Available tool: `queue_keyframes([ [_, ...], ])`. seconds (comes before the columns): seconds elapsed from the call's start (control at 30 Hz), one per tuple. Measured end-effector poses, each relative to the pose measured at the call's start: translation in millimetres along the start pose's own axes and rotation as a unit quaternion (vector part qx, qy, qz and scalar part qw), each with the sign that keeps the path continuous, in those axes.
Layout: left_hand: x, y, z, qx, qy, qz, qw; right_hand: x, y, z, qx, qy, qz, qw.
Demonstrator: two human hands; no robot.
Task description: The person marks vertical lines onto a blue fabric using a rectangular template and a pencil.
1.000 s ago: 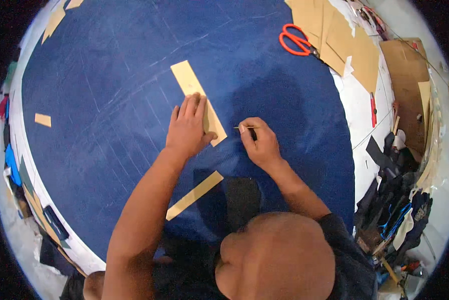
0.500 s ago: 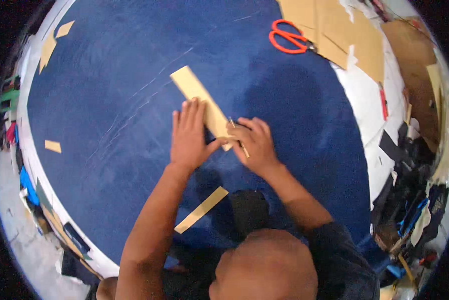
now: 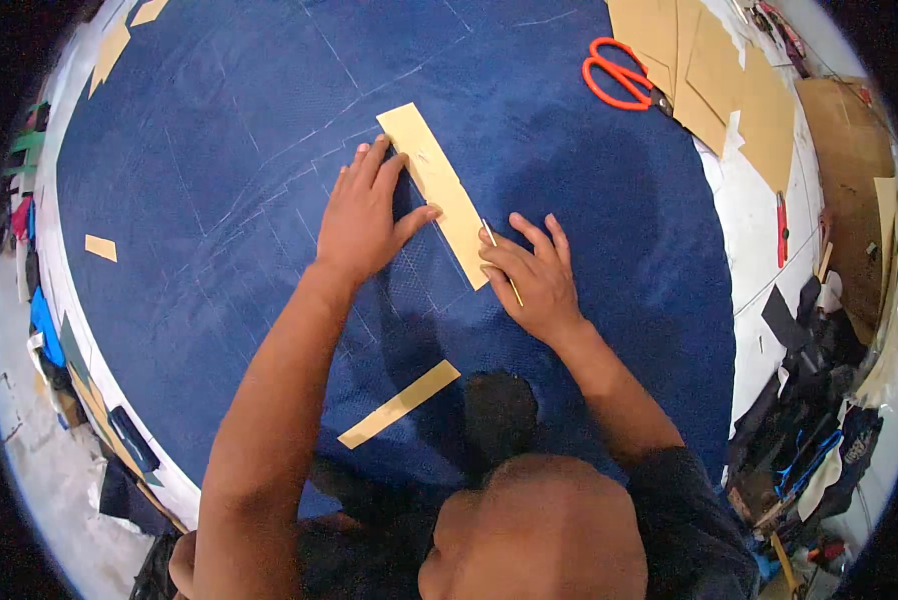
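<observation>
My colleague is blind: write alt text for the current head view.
A person's left hand rests at one edge of a tan strip on blue cloth; the right hand holds a thin stick by the opposite edge. Another strip lies nearer the person, red-handled scissors upper right.

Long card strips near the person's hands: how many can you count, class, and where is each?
2. The wider strip slants between the left hand and right hand; the narrower strip lies lower in the picture, on the blue cloth. Others may be hidden.
</observation>
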State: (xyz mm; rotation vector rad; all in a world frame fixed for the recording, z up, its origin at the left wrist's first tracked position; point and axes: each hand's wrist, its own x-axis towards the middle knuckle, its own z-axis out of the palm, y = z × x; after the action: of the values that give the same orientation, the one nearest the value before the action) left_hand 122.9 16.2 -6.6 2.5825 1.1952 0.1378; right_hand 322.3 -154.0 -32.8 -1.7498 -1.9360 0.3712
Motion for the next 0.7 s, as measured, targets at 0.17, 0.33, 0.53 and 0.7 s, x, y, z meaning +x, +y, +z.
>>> queue_keyframes([
  [0.17, 2.7, -2.2, -1.6, -0.012, -0.026, -0.008, 1.000, -0.4, -0.3, 1.9, 0.012, 0.009, -0.007, 1.000],
  [0.33, 4.6, 0.5, -1.5, -0.008, -0.031, -0.019, 0.999, 1.4, -0.4, -2.2, 0.011, 0.005, 0.000, 1.000],
  [0.53, 4.3, -3.0, -0.5, -0.011, -0.038, -0.022, 0.999, 0.2, 0.3, 0.4, 0.012, 0.002, -0.001, 1.000],
  [0.7, 4.5, -4.8, 2.5, -0.014, -0.037, -0.018, 0.999, 0.6, 0.3, -1.1, 0.008, -0.001, -0.001, 1.000],
])
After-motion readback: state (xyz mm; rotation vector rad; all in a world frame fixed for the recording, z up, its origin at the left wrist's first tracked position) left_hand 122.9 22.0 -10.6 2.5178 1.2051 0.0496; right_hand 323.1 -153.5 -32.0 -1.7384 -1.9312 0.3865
